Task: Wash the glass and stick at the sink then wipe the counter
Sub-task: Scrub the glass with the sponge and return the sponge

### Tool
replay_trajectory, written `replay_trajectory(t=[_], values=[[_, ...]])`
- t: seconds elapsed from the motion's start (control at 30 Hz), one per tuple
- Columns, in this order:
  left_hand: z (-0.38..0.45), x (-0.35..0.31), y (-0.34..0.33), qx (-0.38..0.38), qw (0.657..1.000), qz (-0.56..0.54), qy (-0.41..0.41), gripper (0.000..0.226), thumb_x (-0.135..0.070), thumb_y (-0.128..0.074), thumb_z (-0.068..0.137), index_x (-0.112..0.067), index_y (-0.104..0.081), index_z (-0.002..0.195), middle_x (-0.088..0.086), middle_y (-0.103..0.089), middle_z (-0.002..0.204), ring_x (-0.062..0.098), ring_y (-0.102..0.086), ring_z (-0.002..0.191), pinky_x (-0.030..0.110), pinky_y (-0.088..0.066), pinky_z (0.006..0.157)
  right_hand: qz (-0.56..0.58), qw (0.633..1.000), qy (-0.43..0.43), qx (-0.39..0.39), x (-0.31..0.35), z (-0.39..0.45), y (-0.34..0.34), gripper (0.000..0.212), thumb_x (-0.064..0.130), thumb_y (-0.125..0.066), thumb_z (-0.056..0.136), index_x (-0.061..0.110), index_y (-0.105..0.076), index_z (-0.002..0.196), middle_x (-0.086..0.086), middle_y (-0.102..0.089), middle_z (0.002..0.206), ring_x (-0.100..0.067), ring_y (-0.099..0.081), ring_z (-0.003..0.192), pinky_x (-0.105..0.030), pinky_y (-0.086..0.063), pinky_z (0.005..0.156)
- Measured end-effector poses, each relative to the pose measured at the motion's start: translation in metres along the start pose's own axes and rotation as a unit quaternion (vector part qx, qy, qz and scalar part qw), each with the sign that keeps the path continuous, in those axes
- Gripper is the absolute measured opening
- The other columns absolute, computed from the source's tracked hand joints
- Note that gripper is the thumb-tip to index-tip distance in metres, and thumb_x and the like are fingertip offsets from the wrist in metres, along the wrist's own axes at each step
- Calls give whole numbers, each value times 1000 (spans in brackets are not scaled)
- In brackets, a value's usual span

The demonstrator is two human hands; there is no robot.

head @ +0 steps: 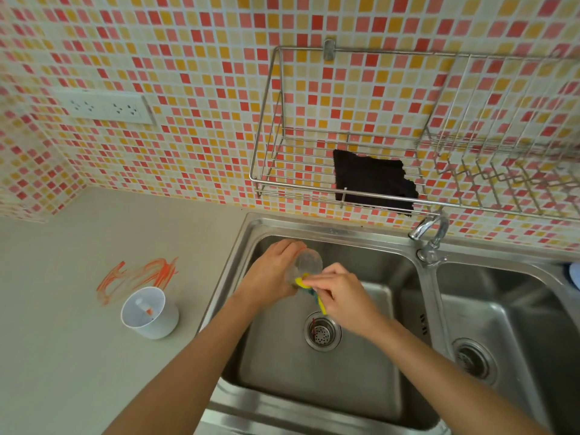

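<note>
Over the left sink basin (pixel 314 381), my left hand (pixel 270 274) grips a small clear glass (pixel 307 265), tilted with its mouth toward the right. My right hand (pixel 342 293) pinches a yellow and green sponge (pixel 314 293) and pushes one end into the glass mouth. A white plastic cup (pixel 149 312) stands on the grey counter (pixel 78 356) left of the sink, with a small stick-like piece with an orange tip inside. Orange smears (pixel 141 274) mark the counter just behind the cup.
A chrome tap (pixel 430 237) stands between the two basins, and no water is seen running. A wire rack (pixel 408 136) hangs on the tiled wall above the sink, with a dark cloth (pixel 373 183) lying in it. A socket strip (pixel 103 108) is on the wall at left.
</note>
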State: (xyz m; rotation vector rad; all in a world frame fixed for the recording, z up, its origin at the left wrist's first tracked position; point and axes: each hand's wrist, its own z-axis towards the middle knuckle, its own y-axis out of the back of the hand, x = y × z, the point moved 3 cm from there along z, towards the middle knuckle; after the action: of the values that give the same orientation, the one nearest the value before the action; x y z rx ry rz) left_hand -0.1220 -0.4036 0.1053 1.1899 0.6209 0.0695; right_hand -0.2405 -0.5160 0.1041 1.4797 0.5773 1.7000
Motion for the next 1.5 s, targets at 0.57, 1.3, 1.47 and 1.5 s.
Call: replay_trajectory(t=[0.57,1.3,1.47,1.5], values=[[7,-11,0,30,995,-91,28,76,-21,-76,64,-19,-35,127,-2,-52,123,23,-46,115,27,-39,92,-203,972,108,-42,-4,-9,8,17,14,-67,84,18,-67,101,10,-68,97,-19,-52,89,-33,-51,77],[-2,-5,7,-20,998,-32,-41,68,-22,-82,66,-15,-52,126,0,-57,122,15,-51,113,22,-38,100,-272,953,136,4,7,0,6,58,-3,-79,52,16,-70,107,0,-69,116,-21,-62,105,-35,-46,75],[-1,-3,8,13,999,-24,-43,69,-22,-81,67,-15,-49,128,0,-54,126,16,-49,115,26,-42,100,36,999,-20,-30,9,-7,-15,40,-4,-57,84,20,-71,112,4,-70,114,-12,-62,107,-25,-46,91],[-2,-2,7,21,998,-24,-45,69,-24,-81,68,-15,-49,128,0,-54,126,15,-49,115,23,-40,100,67,997,-35,-15,5,-8,-13,37,-1,-56,87,22,-70,112,4,-70,114,-9,-62,107,-20,-45,93]])
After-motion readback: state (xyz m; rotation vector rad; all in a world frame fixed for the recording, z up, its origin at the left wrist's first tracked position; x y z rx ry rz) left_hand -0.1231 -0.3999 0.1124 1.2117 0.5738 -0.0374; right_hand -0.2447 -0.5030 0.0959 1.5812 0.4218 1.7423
